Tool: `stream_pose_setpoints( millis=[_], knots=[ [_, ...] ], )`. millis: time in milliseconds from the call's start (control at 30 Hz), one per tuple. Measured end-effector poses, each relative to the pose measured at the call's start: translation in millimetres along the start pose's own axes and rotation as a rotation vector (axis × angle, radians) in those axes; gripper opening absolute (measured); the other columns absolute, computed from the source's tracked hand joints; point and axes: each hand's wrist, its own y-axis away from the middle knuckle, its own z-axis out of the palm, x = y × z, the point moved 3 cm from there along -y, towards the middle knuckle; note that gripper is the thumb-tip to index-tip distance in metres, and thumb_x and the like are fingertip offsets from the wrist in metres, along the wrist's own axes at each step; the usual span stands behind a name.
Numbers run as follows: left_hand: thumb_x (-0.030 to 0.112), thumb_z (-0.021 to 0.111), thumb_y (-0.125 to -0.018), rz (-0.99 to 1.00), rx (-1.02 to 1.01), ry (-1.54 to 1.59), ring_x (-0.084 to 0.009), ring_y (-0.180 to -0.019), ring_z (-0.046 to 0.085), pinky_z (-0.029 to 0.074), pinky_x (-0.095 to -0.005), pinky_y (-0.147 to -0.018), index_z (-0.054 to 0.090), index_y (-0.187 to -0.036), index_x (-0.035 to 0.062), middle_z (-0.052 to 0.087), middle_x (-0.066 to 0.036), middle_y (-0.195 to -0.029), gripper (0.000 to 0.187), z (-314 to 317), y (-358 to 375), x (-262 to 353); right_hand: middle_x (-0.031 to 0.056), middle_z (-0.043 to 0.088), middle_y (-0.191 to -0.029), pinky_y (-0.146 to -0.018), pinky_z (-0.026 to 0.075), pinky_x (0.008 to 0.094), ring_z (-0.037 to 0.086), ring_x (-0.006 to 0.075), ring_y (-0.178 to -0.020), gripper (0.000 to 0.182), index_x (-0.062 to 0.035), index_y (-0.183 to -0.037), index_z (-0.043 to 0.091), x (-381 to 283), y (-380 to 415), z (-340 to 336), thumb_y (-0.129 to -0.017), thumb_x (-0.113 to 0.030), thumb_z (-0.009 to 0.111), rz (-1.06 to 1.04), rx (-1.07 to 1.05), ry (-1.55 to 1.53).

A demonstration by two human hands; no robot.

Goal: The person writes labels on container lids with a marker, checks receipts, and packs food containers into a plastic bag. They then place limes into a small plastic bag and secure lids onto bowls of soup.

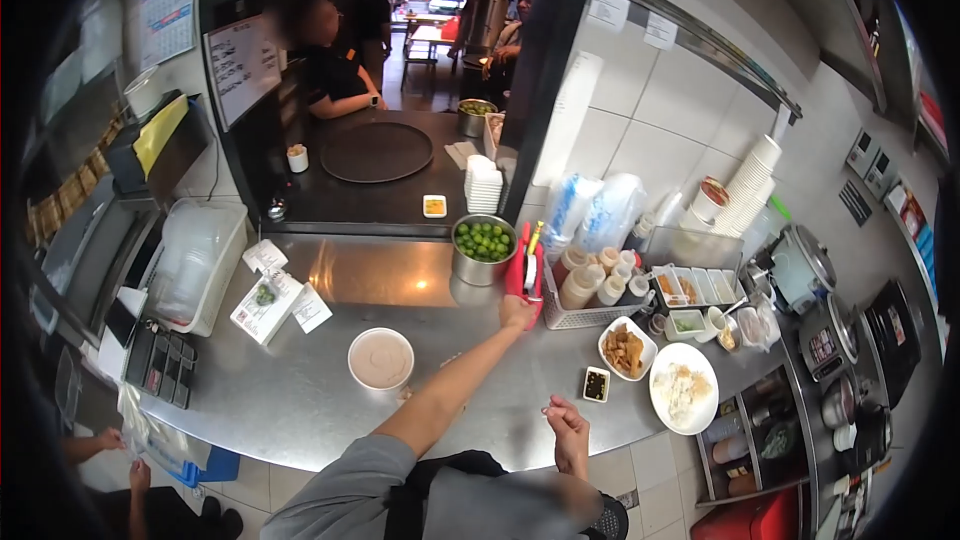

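My left hand [517, 312] reaches across the steel counter, its fingers closed round the lower end of a red holder [517, 274] that has a yellow-green item sticking up from it. Just left of the holder stands a metal pot of green limes [484, 240]. Close to my body, over the counter's front edge, my right hand [567, 430] is raised with its fingers curled together; what they hold, if anything, is too small to name. A white tub with pale brown contents [381, 359] sits left of my left forearm.
To the right are a basket of sauce bottles [570, 318], a bowl of brown food [628, 349], a dark sauce dish [595, 384] and a plate of rice [684, 389]. Beyond the hatch lies a round black tray [377, 152] near a person [335, 75]. Another person's hands [138, 475] show lower left.
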Motion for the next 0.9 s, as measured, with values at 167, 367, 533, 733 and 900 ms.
stream_pose_setpoints(
  millis=[167, 367, 533, 733, 900],
  knots=[
    [0.012, 0.069, -0.076, 0.007, -0.136, 0.752, -0.0131, -0.071, 0.062, 0.051, -0.0274, -0.064, 0.062, -0.084, 0.005, 0.065, -0.004, -0.081, 0.013, -48, 37, 22, 0.0046, 0.063, -0.097, -0.085, 0.04, 0.0325, 0.054, 0.0142, -0.097, 0.021, -0.0039, -0.095, 0.065, 29, 14, -8, -0.084, -0.022, 0.061, 0.143, 0.007, 0.131],
    [-0.004, 0.068, -0.073, 0.635, 0.289, 0.767, -0.009, -0.084, 0.052, 0.044, -0.0223, -0.076, 0.047, -0.093, 0.0066, 0.052, -0.001, -0.093, 0.031, -212, 127, 40, -0.0029, 0.056, -0.074, -0.063, 0.036, 0.0217, 0.044, 0.0062, -0.068, 0.02, -0.0034, -0.075, 0.063, 28, -25, 46, -0.081, -0.022, 0.067, 0.024, -0.269, 0.188],
    [-0.002, 0.068, -0.075, 0.516, 0.686, 0.566, -0.0065, -0.072, 0.045, 0.039, -0.0206, -0.066, 0.044, -0.1, 0.0073, 0.047, 0.001, -0.081, 0.036, -311, 171, -8, -0.0035, 0.055, -0.064, -0.053, 0.034, 0.0195, 0.046, 0.0038, -0.059, 0.02, -0.0056, -0.07, 0.062, 10, -56, 143, -0.079, -0.022, 0.069, 0.034, -0.496, 0.387],
    [-0.003, 0.067, -0.075, 0.456, 0.762, 0.351, -0.0055, -0.068, 0.044, 0.038, -0.0186, -0.063, 0.042, -0.102, 0.0076, 0.045, 0.002, -0.077, 0.038, -344, 174, -68, 0.0027, 0.062, -0.066, -0.048, 0.038, 0.0196, 0.055, 0.0068, -0.056, 0.023, -0.0037, -0.071, 0.062, 46, -83, 182, -0.077, -0.025, 0.071, 0.219, -0.664, 0.562],
    [0.001, 0.069, -0.075, 0.306, 0.629, 0.506, -0.0064, -0.067, 0.046, 0.039, -0.0204, -0.063, 0.039, -0.104, 0.0078, 0.048, 0.001, -0.075, 0.042, -332, 161, -126, 0.0036, 0.062, -0.068, -0.047, 0.045, 0.0207, 0.06, 0.0099, -0.057, 0.025, -0.003, -0.076, 0.063, 93, -94, 196, -0.079, -0.027, 0.069, 0.41, -0.725, 0.578]
  ],
)
